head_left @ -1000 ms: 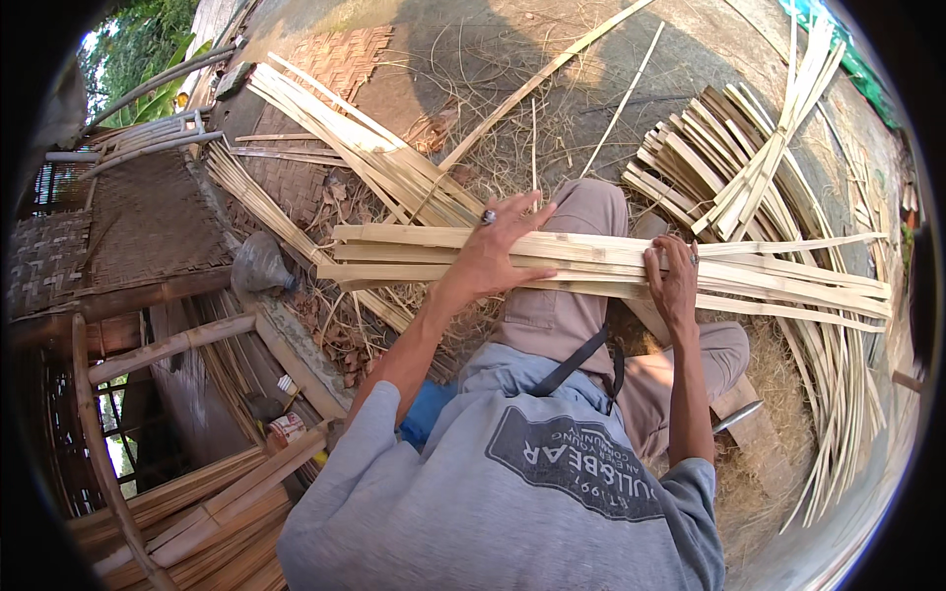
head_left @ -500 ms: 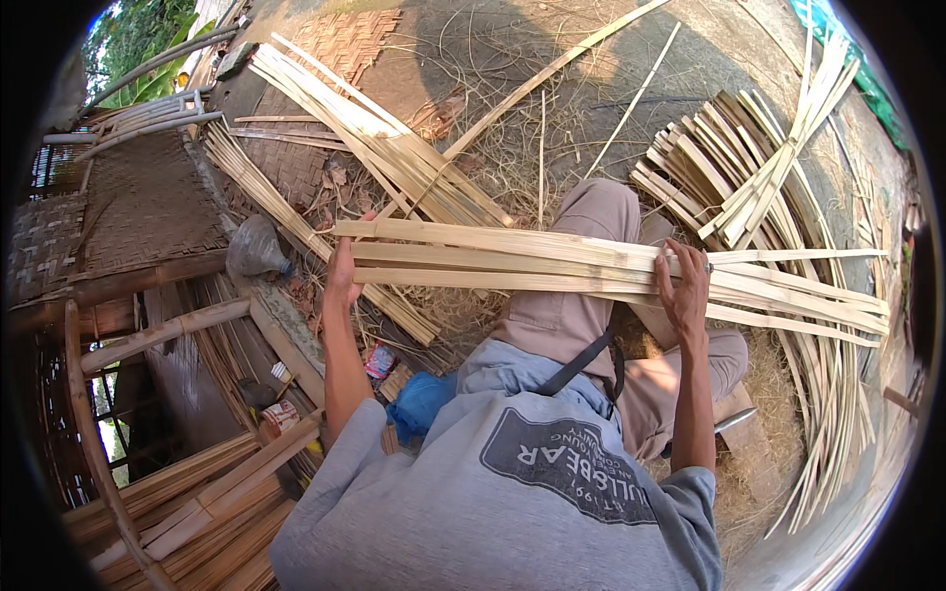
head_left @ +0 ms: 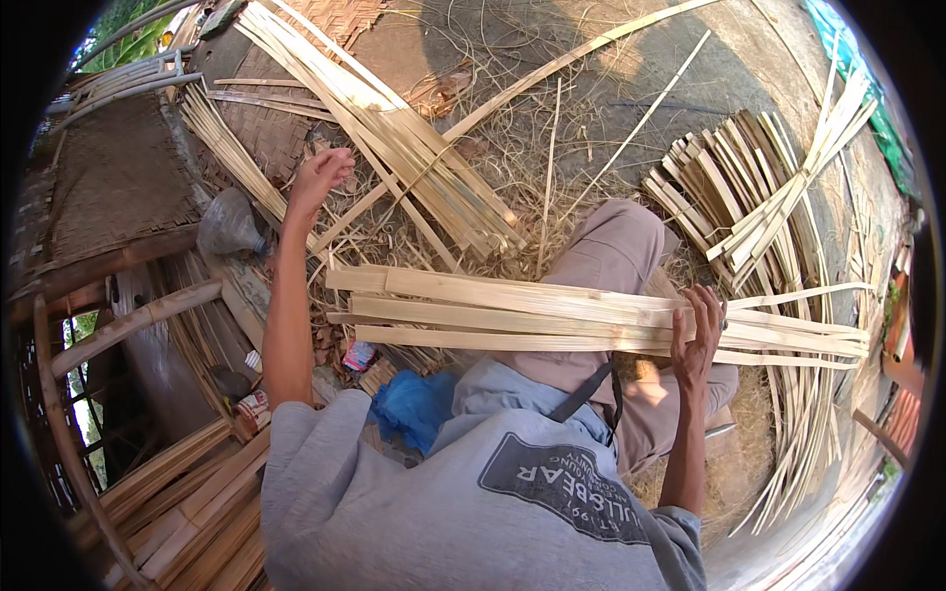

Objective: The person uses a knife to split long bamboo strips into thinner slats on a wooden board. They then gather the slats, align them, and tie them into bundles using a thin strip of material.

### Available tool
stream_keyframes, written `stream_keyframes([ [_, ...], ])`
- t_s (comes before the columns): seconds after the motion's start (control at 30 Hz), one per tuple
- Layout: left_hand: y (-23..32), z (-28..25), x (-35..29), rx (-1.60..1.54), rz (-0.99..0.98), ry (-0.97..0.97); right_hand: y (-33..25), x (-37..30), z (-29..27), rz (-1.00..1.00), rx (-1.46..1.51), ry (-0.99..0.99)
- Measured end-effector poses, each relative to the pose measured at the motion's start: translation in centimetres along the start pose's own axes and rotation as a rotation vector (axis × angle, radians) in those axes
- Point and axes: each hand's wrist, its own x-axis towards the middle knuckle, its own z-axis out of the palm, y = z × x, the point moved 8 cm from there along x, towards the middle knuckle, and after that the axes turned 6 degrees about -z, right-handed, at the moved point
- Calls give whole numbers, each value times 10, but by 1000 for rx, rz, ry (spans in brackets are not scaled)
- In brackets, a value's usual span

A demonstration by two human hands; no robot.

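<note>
A loose bundle of pale bamboo strips [head_left: 512,307] lies crosswise above my lap, its strips fanned apart at both ends. My right hand [head_left: 700,325] is closed round the bundle right of its middle. My left hand [head_left: 323,179] is raised off the bundle, beyond its left end, with fingers curled together and nothing visible in them. Just right of that hand, a larger pile of bamboo strips [head_left: 434,172] rests on the ground.
Stacked split bamboo [head_left: 724,182] lies at the right, with thin strips [head_left: 803,182] crossing it. Several loose strips and shavings [head_left: 493,108] litter the ground. A clear plastic jug [head_left: 229,225] and a blue plastic bag [head_left: 409,406] are at the left, by a bamboo frame [head_left: 138,325].
My left hand has let go of the bundle's left end and moved up and away from it. The bundle sits lower in view, still in my right hand.
</note>
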Motion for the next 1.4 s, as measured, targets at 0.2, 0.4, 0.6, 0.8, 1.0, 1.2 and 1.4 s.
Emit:
stream_keyframes([
  [0.2,-16,141,106,990,88,-614,12,-10,-25,154,-16,77],
  [0.4,17,210,129,825,191,-558,42,-86,-62,381,-125,193],
  [0.6,-50,144,170,942,174,-223,66,-137,-72,546,-191,223],
  [0.8,-50,261,47,901,307,-861,61,-117,-53,520,-137,222],
  [1.0,-71,336,-6,1026,398,-1075,49,-101,-61,408,-180,231],
  [1.2,-73,318,35,743,21,-1199,63,-144,-55,571,-68,252],
  [1.4,-15,249,167,807,-11,-577,63,-160,-50,560,-99,249],
])
